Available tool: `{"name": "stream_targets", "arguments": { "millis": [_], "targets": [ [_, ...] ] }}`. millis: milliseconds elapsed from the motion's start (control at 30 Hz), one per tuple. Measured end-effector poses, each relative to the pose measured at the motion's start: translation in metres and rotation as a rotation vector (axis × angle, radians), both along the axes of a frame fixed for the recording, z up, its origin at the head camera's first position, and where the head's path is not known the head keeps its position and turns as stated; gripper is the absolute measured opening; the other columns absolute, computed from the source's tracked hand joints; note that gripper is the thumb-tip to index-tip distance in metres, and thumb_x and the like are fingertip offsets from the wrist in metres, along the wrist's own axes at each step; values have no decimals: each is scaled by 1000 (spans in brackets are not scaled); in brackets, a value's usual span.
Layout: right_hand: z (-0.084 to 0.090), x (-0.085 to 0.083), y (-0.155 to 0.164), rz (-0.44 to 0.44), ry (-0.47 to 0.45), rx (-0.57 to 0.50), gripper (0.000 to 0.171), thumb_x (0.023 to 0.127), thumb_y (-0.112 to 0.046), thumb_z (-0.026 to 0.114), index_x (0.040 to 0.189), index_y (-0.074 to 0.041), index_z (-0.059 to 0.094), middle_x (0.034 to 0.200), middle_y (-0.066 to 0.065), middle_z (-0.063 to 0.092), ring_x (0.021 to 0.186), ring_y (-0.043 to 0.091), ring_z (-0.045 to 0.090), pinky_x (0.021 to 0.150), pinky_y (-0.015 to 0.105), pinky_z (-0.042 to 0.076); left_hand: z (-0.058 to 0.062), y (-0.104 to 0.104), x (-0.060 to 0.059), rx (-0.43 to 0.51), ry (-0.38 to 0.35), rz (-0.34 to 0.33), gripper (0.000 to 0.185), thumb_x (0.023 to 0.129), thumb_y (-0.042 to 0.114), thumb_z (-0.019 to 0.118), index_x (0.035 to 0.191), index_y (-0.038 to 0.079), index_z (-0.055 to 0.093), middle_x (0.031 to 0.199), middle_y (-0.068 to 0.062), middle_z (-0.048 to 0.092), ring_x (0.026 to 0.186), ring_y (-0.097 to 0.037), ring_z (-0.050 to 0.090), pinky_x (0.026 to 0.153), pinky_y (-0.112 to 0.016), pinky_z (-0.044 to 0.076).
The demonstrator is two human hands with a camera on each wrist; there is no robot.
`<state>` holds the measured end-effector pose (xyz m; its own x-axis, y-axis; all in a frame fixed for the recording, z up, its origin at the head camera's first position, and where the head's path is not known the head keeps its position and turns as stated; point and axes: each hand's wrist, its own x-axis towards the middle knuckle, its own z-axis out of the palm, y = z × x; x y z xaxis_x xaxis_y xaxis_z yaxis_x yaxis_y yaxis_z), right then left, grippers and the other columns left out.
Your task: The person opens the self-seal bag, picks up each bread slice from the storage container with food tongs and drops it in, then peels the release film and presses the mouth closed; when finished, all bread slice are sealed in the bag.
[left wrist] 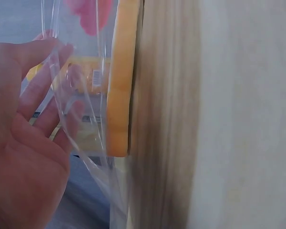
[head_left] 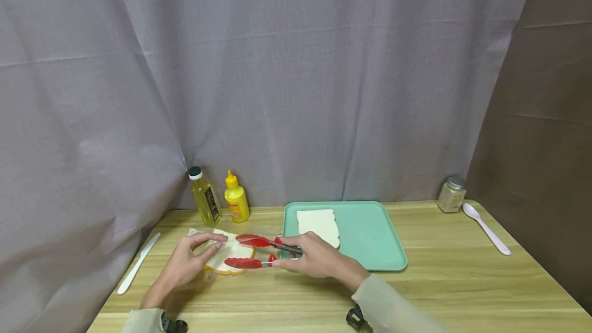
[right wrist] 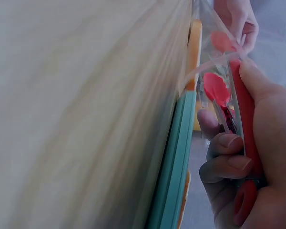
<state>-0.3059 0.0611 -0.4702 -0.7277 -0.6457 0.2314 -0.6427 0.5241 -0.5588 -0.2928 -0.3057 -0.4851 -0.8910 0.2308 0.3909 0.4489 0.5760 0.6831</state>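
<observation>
My right hand [head_left: 314, 256] grips a pair of red-tipped tongs [head_left: 252, 241], whose two heads stand apart over a slice of bread [head_left: 224, 258] on the table. Clear plastic bag film [left wrist: 93, 167] surrounds that slice, and its brown crust [left wrist: 121, 86] shows edge-on in the left wrist view. In the right wrist view, the tong heads [right wrist: 217, 89] reach in behind the bag's film. My left hand [head_left: 185, 261] pinches the bag's film between thumb and fingers, above the slice's left side. Another bread slice [head_left: 318, 224] lies on the green tray [head_left: 370, 235].
An oil bottle [head_left: 205, 199] and a yellow squeeze bottle [head_left: 237, 202] stand at the back left. A white knife [head_left: 139, 263] lies at the left edge. On the right are a spice jar [head_left: 451, 195] and a white spoon [head_left: 487, 230]. Grey curtain [head_left: 296, 81] hangs behind.
</observation>
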Motion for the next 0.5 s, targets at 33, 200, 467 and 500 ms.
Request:
{"name": "stream_targets", "arguments": {
  "millis": [33,200,467,500],
  "targets": [
    [0,1,4,1,-5,-4,67,98,-63,74,144,-14,70,71,-13,52,63,-2,43,55,17,37,0,0,0,-5,4,2,21,101,18,78,119,28,81,123,11,80,121,-14,71,111,-62,54],
    [-2,5,25,-47,-41,-10,72,92,-69,76,141,-16,70,75,-12,53,71,0,47,60,18,40,0,1,1,-20,11,1,19,102,19,77,119,26,82,122,11,81,120,-14,73,110,-55,56],
    [-2,12,54,-135,-22,-46,55,91,-67,78,120,-20,74,67,-9,48,61,0,39,53,18,33,0,1,0,-12,29,-22,17,101,16,78,117,20,83,120,10,82,117,-12,74,108,-50,59],
    [-2,13,59,-147,-30,-49,58,92,-67,77,126,-21,76,69,-11,51,62,0,40,53,18,35,0,1,0,-12,27,-15,17,101,17,78,116,20,83,120,10,82,117,-12,74,108,-48,59]
  ]
}}
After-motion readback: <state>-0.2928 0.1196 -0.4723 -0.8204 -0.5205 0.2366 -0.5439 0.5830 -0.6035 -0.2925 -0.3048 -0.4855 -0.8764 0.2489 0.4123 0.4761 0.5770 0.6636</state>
